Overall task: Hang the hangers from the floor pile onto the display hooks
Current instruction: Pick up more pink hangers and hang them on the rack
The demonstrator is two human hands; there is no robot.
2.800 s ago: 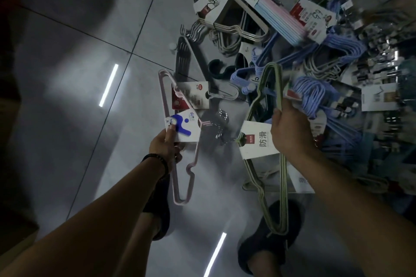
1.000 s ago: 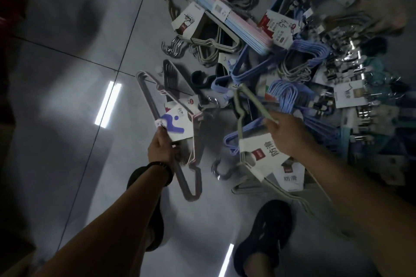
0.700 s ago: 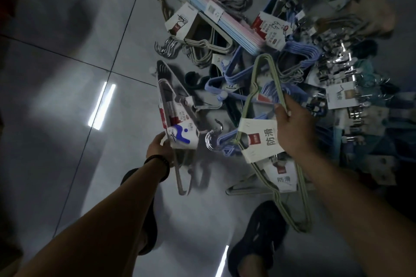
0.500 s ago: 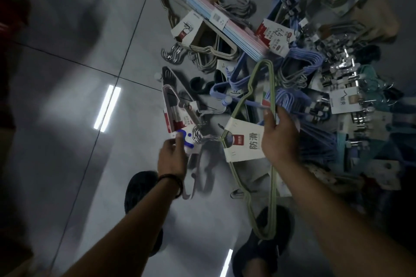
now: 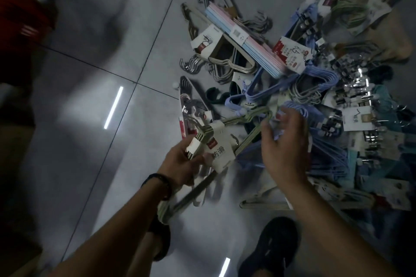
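Observation:
My left hand (image 5: 180, 163) grips a bundle of pale green hangers (image 5: 247, 128) at its white paper label (image 5: 219, 149). The bundle slants from the pile down past my left wrist. My right hand (image 5: 284, 141) hovers just right of the bundle's upper end with its fingers loosely curled and nothing in them. Under that hand lie blue hangers (image 5: 319, 78), part of the floor pile. A packaged hanger set with a red label (image 5: 186, 108) lies flat on the tiles just above my left hand. No display hooks are in view.
The pile spreads over the right half of the grey tiled floor (image 5: 90, 96): a pink and blue pack (image 5: 243, 38), grey metal hangers (image 5: 195, 65), clip hangers (image 5: 351, 83). My shoes (image 5: 270, 247) stand at the bottom. A red object (image 5: 18, 13) sits at the far left.
The green bundle has passed from my right hand into my left hand. My right hand has let go and opened. The pink bundle with the blue label no longer shows in my left hand.

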